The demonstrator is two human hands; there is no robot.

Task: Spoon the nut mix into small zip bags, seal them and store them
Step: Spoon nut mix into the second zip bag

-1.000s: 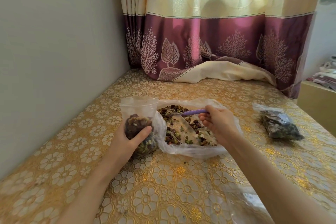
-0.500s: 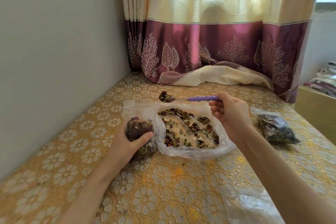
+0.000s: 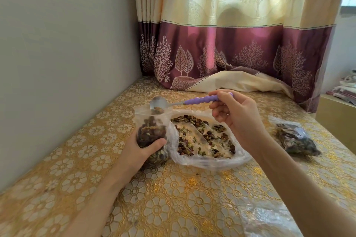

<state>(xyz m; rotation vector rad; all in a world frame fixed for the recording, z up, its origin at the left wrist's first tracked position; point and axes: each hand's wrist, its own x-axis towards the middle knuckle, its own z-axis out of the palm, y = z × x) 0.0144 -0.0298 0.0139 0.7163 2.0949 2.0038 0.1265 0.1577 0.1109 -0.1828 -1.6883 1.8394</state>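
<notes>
My left hand (image 3: 140,150) grips a small clear zip bag (image 3: 152,131) upright on the table, roughly half full of nut mix, its mouth open. My right hand (image 3: 237,119) holds a spoon with a purple beaded handle (image 3: 202,100). The metal bowl of the spoon (image 3: 159,104) is tilted over the bag's mouth, and nuts are sliding off it. Between my hands lies a divided tray of nut mix (image 3: 204,136) inside a large clear plastic bag (image 3: 202,161).
A filled small bag of nut mix (image 3: 294,138) lies at the right on the gold flower-patterned table cover (image 3: 173,198). Crumpled clear plastic (image 3: 269,217) sits near my right forearm. A grey wall runs along the left, a curtain (image 3: 231,54) hangs behind.
My right hand lifted the loaded spoon out of the tray, carried it left and up, and now tips it over the small bag. My left hand kept its hold on the bag.
</notes>
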